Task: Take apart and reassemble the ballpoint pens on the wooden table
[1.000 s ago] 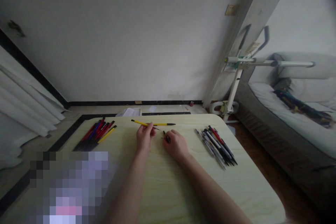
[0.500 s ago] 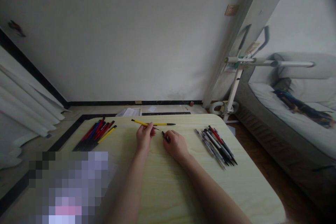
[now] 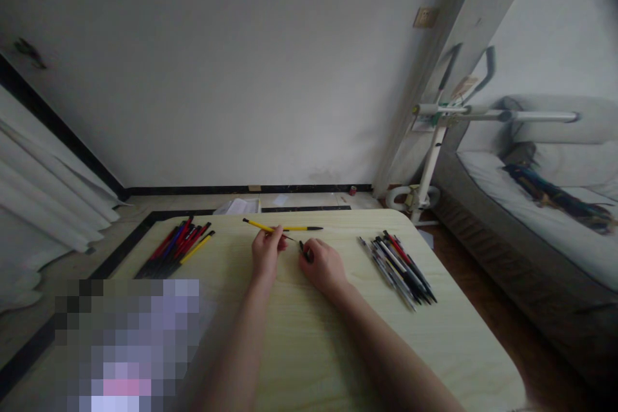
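My left hand [image 3: 265,251] is closed around a yellow pen barrel [image 3: 257,226] with a black end. A thin dark refill tip pokes out of the barrel toward my right hand. My right hand [image 3: 322,262], fingers curled, pinches a small black pen part [image 3: 304,250], just apart from that tip; its exact kind is hard to make out. Behind my left fingers a second yellow pen [image 3: 304,228] with a dark tip lies on the table, partly hidden.
On the table [image 3: 299,347], red, blue and yellow pens [image 3: 186,239] are bunched at the left. A pile of clear, black, white and red pens [image 3: 398,270] lies at the right. Beyond the far edge are a box of papers [image 3: 239,207] and the wall.
Both hands stay nearly in place, holding the same pen and black part. Only a very slight shift of the fingers shows.
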Tool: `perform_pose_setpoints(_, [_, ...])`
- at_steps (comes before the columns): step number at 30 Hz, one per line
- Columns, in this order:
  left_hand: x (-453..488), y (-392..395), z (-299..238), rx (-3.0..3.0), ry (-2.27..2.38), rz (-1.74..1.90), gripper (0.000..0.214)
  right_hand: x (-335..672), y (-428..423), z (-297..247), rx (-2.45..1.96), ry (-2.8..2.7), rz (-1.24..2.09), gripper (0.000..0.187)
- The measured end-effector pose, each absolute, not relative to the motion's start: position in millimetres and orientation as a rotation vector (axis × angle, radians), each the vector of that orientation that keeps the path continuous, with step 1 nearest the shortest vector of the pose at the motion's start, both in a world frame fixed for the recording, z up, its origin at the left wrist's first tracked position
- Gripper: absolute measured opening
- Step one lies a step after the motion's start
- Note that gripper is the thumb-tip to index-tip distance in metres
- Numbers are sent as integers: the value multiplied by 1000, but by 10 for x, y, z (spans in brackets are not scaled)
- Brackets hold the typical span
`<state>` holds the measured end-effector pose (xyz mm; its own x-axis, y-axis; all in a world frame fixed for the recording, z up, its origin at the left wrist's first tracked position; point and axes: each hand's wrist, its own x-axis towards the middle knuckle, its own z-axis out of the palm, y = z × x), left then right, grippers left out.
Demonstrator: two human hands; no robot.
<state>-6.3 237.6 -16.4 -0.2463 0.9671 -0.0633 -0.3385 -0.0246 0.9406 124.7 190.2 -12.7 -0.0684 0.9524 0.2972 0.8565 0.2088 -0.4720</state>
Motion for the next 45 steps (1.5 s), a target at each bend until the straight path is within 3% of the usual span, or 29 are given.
perform_pose_setpoints(11, [-26,2328,-132,1004,1173,1453,37,1255,1900,-130,-1626,-1803,298,29])
perform_pose_setpoints(20, [35,2266,-90,1195,1086,1372,28,1269,1915,-115,-1595,-1746,348,20])
perform_pose_setpoints(35, [32,2281,-112,1152,1092,1295,33,1292,1938,-154,-1463,-1686,362,11])
perform_pose_setpoints(45, [8,2295,-156,1080,1048,1323,34,1293,1955,-195,-1395,-1648,385,13])
